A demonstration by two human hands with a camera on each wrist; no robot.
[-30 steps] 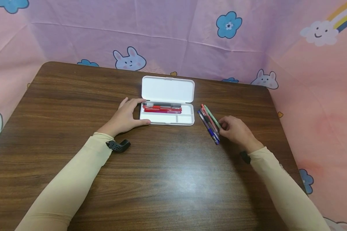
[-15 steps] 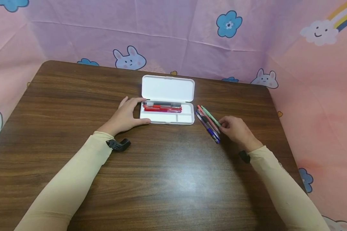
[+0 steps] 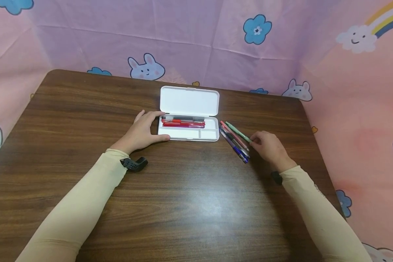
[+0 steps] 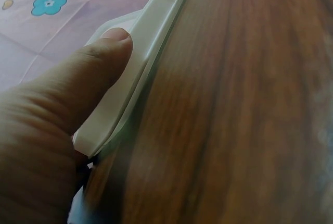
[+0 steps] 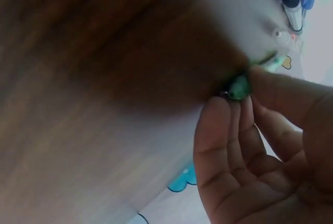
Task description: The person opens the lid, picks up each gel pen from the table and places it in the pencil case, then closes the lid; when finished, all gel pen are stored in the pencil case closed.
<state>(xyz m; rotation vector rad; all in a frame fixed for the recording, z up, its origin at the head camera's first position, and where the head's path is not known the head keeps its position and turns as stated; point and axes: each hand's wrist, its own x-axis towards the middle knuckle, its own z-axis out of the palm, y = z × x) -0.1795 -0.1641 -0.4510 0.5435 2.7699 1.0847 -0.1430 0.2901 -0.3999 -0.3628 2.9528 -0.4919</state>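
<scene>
**Open pencil case [image 3: 183, 135] at left hand [image 3: 142, 133], green pen [image 3: 237, 131] in right hand [image 3: 269, 147]**

The white, smooth, round-cornered case has its hinged lid [image 3: 189, 101] raised. Its long rear compartment holds red pens [image 3: 183, 124] and a dark pen [image 3: 190, 118]; two smaller compartments lie in front. The left hand's thumb and fingers spread across its left end, touching it. To its right, the right thumb and fingertips pinch the slim green pen's near end, beside pink [image 3: 234, 135] and blue [image 3: 238, 149] pens on the wood-grain table [image 3: 150, 203]. Any print is too small to read.

A wood-grain table [image 3: 170, 203] bears an open white case [image 3: 190, 103] and loose pens [image 3: 234, 135].
</scene>
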